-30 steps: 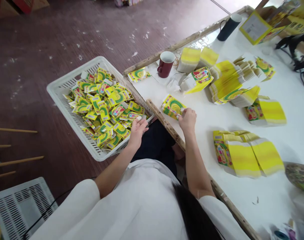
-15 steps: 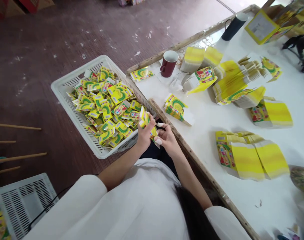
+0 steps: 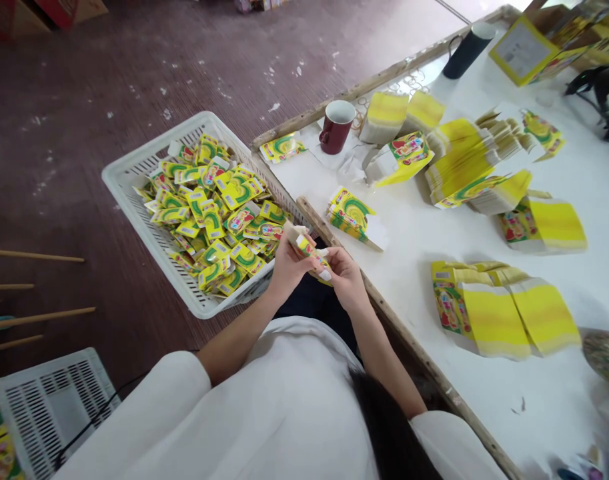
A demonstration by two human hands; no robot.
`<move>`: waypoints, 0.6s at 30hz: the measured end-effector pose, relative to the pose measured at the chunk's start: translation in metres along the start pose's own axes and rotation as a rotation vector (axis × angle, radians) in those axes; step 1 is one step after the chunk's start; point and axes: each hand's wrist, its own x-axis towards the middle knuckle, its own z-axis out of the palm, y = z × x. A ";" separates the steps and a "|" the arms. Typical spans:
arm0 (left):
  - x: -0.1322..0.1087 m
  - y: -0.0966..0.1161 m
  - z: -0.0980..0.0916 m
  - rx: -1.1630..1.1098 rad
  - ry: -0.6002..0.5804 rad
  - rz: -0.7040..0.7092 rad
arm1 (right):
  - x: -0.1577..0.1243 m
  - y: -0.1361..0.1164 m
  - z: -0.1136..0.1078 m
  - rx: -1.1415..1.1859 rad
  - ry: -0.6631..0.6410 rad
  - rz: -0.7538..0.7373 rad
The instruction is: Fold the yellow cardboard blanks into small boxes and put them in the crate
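Over my lap, beside the table's wooden edge, I hold a small yellow printed carton (image 3: 307,247) between both hands. My left hand (image 3: 285,270) is closed around its left side, thumb across the front. The fingers of my right hand (image 3: 345,277) pinch its right end; pale coverings show on some fingertips. Part of the carton is hidden behind my fingers. Left of my hands stands a white plastic basket (image 3: 157,257), heaped with yellow and green cartons (image 3: 209,217). A short stack of flat cartons (image 3: 351,215) lies on the table to the right.
On the white table (image 3: 409,300) are a maroon mug (image 3: 335,130), a dark mug (image 3: 468,53), and several bundles of flat yellow cartons (image 3: 494,320). A wooden rim (image 3: 399,327) edges the table. Another crate (image 3: 54,400) sits on the floor at lower left.
The carton has turned in my hands, from its printed face showing to a narrow edge. My right hand has shifted slightly and now grips its end.
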 end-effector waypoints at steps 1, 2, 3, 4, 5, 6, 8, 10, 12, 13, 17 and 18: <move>0.000 -0.002 -0.001 -0.042 -0.017 -0.025 | -0.001 0.000 0.000 0.039 0.007 0.021; -0.001 -0.004 -0.001 -0.077 -0.026 -0.050 | -0.001 0.000 0.000 0.077 0.006 0.044; -0.003 -0.007 -0.002 -0.098 -0.020 -0.071 | -0.002 0.001 -0.001 0.107 -0.004 0.066; -0.005 -0.009 -0.002 -0.104 -0.003 -0.087 | -0.002 0.001 -0.002 0.127 -0.018 0.084; -0.007 -0.011 -0.001 -0.097 0.021 -0.096 | -0.002 0.001 -0.003 0.131 -0.029 0.094; -0.009 -0.013 0.000 -0.084 0.047 -0.102 | -0.002 0.002 -0.004 0.122 -0.032 0.096; -0.011 -0.017 0.003 -0.065 0.075 -0.125 | -0.002 0.004 -0.005 0.080 -0.004 0.070; -0.010 -0.017 0.003 -0.071 0.056 -0.161 | -0.001 0.006 -0.008 0.018 0.061 0.009; -0.004 -0.010 -0.002 -0.084 0.025 -0.144 | 0.000 0.003 -0.014 -0.074 0.135 -0.080; 0.000 -0.004 -0.006 -0.080 0.015 -0.104 | 0.000 -0.001 -0.018 -0.153 0.169 -0.140; 0.014 0.032 -0.029 0.181 -0.121 0.117 | -0.004 -0.022 -0.031 -0.706 0.160 -0.434; 0.015 0.039 -0.033 0.328 -0.220 0.129 | -0.006 -0.027 -0.031 -0.830 0.100 -0.489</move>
